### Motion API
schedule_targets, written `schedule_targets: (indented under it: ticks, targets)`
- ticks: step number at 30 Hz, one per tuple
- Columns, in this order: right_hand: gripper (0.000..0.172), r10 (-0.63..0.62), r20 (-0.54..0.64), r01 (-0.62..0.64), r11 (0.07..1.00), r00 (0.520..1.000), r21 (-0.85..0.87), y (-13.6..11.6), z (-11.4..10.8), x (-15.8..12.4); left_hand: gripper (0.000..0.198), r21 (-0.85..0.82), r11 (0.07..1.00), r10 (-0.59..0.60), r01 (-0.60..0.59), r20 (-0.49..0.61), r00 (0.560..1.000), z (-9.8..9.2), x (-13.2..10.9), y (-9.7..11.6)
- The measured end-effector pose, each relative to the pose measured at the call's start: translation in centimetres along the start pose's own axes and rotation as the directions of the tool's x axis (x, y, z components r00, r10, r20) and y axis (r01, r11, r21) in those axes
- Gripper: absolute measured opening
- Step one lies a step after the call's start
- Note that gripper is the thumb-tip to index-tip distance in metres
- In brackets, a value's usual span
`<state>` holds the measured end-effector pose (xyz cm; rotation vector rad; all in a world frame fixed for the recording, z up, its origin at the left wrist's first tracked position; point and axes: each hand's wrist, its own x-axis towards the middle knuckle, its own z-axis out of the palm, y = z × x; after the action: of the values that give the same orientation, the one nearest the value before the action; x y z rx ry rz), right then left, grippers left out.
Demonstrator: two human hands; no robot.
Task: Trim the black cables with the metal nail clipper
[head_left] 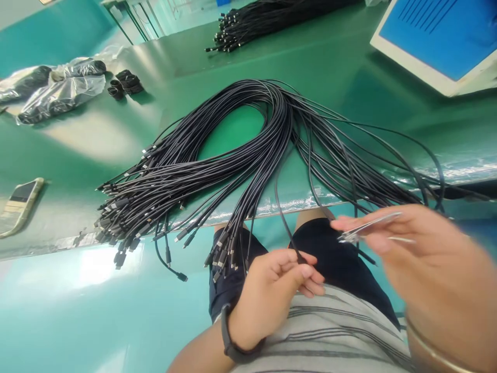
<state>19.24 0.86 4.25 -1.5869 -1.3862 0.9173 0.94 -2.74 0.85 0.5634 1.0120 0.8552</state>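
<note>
Close to my lap, my left hand (281,282) pinches the end of one black cable (284,220) between thumb and fingers; the connector is mostly hidden by them. My right hand (419,254), partly blurred, grips metal tweezers (368,226) whose tips point left toward my left hand, apart from the cable there. In front of both hands a large looped bundle of black cables (248,155) lies on the green table. Many of its plug ends (120,217) fan out at the left, and some hang over the table's front edge beside my left hand.
On the green table (163,67) another black cable bundle (264,23) lies at the back. Plastic bags with black coils (66,85) and small loose coils (126,84) are at the left. A phone (21,207) rests near the front left; a blue-and-white box (438,39) stands at the right.
</note>
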Motion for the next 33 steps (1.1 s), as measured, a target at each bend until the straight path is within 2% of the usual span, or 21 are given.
schedule_targets:
  ticks: [2,4,6,9,17,24,27,30,33]
  targets:
    - [0.016,0.053,0.161,-0.091,0.965,0.986,0.245,-0.2,1.9,-0.9,0.015,0.095,0.989,0.119,-0.113,-0.067,0.991,-0.1,-0.3,0.4]
    - [0.013,0.069,0.283,-0.191,0.883,0.957,0.429,-0.2,3.3,-1.3,0.016,0.196,0.964,0.200,-0.183,-0.075,0.977,-0.2,-0.7,0.6]
    - [0.011,0.075,0.351,-0.265,0.804,0.933,0.532,-0.1,4.1,-1.5,0.019,0.278,0.934,0.251,-0.223,-0.066,0.966,-0.3,-1.0,0.6]
    - [0.008,0.074,0.388,-0.319,0.719,0.919,0.618,0.0,4.3,-1.6,0.018,0.360,0.899,0.292,-0.250,-0.068,0.954,-0.3,-1.3,0.7]
    - [0.007,0.083,0.380,-0.317,0.726,0.921,0.610,-0.7,4.1,-1.6,0.017,0.461,0.850,0.321,-0.256,-0.066,0.945,-0.1,-1.3,1.0]
    - [0.006,0.093,0.372,-0.294,0.794,0.924,0.532,-0.5,4.0,-1.3,0.016,0.468,0.855,0.287,-0.223,-0.068,0.956,0.0,-1.3,1.0]
    - [0.006,0.091,0.330,-0.272,0.785,0.940,0.556,-0.1,4.0,-1.4,0.015,0.389,0.900,0.242,-0.197,-0.070,0.968,0.2,-1.2,0.8]
    - [0.006,0.091,0.289,-0.248,0.781,0.953,0.573,0.1,4.0,-1.5,0.011,0.235,0.962,0.173,-0.141,-0.122,0.977,0.5,-1.0,0.7]
    - [0.008,0.097,0.288,-0.255,0.771,0.953,0.583,0.2,4.0,-1.6,0.024,0.067,0.995,0.090,-0.078,-0.216,0.972,0.7,-0.7,0.7]
